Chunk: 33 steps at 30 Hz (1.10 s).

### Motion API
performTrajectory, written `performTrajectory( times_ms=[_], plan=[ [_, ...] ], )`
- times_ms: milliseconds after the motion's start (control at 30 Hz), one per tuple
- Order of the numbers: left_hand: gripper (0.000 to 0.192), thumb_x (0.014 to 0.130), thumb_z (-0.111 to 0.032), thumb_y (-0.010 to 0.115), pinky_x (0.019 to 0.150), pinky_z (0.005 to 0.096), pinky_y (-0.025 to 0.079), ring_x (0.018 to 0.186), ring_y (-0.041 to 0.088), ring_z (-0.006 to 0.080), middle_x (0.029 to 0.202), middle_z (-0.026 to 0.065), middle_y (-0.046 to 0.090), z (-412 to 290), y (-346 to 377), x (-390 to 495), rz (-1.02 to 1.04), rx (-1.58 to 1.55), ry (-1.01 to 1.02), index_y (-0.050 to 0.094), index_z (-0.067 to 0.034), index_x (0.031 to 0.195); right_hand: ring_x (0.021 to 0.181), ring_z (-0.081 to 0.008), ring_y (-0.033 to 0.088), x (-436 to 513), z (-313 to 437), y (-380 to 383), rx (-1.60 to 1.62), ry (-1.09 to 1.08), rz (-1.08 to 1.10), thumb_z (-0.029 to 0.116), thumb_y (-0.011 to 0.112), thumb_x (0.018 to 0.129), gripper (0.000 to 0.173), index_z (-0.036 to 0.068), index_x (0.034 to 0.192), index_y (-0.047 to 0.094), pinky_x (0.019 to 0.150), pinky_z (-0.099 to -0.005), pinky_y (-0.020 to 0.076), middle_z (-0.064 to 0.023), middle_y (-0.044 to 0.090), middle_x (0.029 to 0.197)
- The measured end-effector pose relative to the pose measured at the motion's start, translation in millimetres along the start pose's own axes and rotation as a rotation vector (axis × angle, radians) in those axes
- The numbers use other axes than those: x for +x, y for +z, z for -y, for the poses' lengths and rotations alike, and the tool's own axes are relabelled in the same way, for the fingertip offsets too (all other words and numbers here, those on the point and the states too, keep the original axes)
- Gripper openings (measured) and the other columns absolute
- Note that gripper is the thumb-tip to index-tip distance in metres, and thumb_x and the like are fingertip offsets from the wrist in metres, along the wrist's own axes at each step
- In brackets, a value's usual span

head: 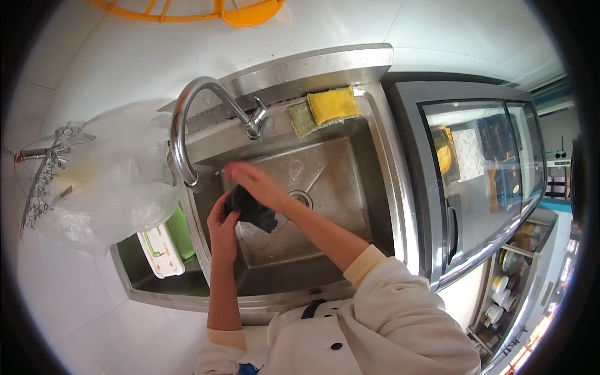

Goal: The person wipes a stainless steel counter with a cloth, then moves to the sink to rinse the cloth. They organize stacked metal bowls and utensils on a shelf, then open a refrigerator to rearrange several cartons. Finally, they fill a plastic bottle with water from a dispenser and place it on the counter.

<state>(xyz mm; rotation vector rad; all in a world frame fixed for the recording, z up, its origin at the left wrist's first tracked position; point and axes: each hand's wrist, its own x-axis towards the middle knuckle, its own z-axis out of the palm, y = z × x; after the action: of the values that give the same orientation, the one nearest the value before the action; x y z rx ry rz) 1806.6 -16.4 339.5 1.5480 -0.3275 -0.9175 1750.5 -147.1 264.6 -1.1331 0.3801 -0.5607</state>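
Over the stainless steel sink basin (328, 173), my left hand (222, 225) grips a dark cloth (253, 211), which hangs bunched from the fingers. My right hand (248, 180) is above the cloth, its fingers blurred and pointing toward the faucet; whether it also holds some of the cloth cannot be told. To the left of both hands curves a chrome gooseneck faucet (178, 126), its spout end near my left hand. A round drain (301, 199) shows beside my right wrist.
A yellow scrubbing sponge (333, 105) overlaps a green-grey one (304, 123) on the sink's back ledge. Clear plastic bags (117, 187) hang at left, above a white and green plastic container (159, 251). A glass-door cabinet (473, 159) stands right of the sink.
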Motion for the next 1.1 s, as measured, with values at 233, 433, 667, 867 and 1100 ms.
performTrajectory(
  times_ms=[233, 433, 667, 867, 1100],
  plan=[
    [0.026, 0.077, 0.006, 0.054, 0.086, 0.0282, 0.046, 0.103, 0.056, 0.019, 0.112, 0.0083, 0.055, 22.8, 23.5, -11.8, -0.093, -0.446, -0.01, 0.057, -0.003, 0.102, 0.093, -0.0121, 0.054, -105.5, -8.6, 6.0, 0.75, 0.622, -0.151, 0.045, 0.036, 0.096, 0.047, 0.01, 0.125, 0.049, 0.084, -0.0293, 0.0423, -0.0004, 0.059, 0.105],
    [0.025, 0.07, -0.001, 0.062, 0.096, 0.0336, 0.037, 0.115, 0.047, 0.0257, 0.12, 0.0145, 0.049, 37.0, 31.0, -68.3, 0.113, 0.835, 0.664, 0.062, -0.006, 0.094, 0.09, -0.0193, 0.059, -110.3, 19.6, -5.5, 1.085, 0.504, -0.226, 0.043, 0.047, 0.092, 0.039, 0.008, 0.107, 0.057, 0.081, -0.034, 0.0481, -0.0062, 0.061, 0.1],
    [0.045, 0.084, -0.022, 0.063, 0.099, 0.039, 0.035, 0.119, 0.044, 0.0245, 0.129, 0.008, 0.043, 40.9, 14.6, -54.4, 0.184, -0.133, -0.07, 0.045, -0.008, 0.123, 0.076, -0.0161, 0.061, -108.8, 40.9, -2.5, 0.683, 0.507, -0.093, 0.023, 0.059, 0.085, 0.02, 0.004, 0.088, 0.061, 0.068, -0.0294, 0.051, -0.0072, 0.064, 0.089],
    [0.053, 0.081, -0.02, 0.064, 0.097, 0.0433, 0.042, 0.118, 0.048, 0.0255, 0.128, 0.012, 0.046, 52.2, 7.6, -38.0, 0.694, -0.587, -0.478, 0.042, -0.006, 0.127, 0.063, -0.0089, 0.055, -102.1, 57.8, 2.3, 0.011, 0.268, 0.052, 0.025, 0.061, 0.085, 0.025, 0.0, 0.086, 0.064, 0.058, -0.0259, 0.046, -0.0043, 0.06, 0.07],
    [0.051, 0.073, 0.003, 0.068, 0.085, 0.0363, 0.048, 0.105, 0.055, 0.0215, 0.111, 0.0026, 0.057, 68.5, 2.8, -30.4, 0.658, 0.028, -0.627, 0.05, -0.008, 0.119, 0.065, -0.0382, 0.057, -97.7, 62.3, -16.2, -0.626, -0.119, 0.516, 0.027, 0.053, 0.087, 0.031, -0.001, 0.081, 0.065, 0.06, -0.0392, 0.0462, -0.0219, 0.061, 0.074]
  ],
)
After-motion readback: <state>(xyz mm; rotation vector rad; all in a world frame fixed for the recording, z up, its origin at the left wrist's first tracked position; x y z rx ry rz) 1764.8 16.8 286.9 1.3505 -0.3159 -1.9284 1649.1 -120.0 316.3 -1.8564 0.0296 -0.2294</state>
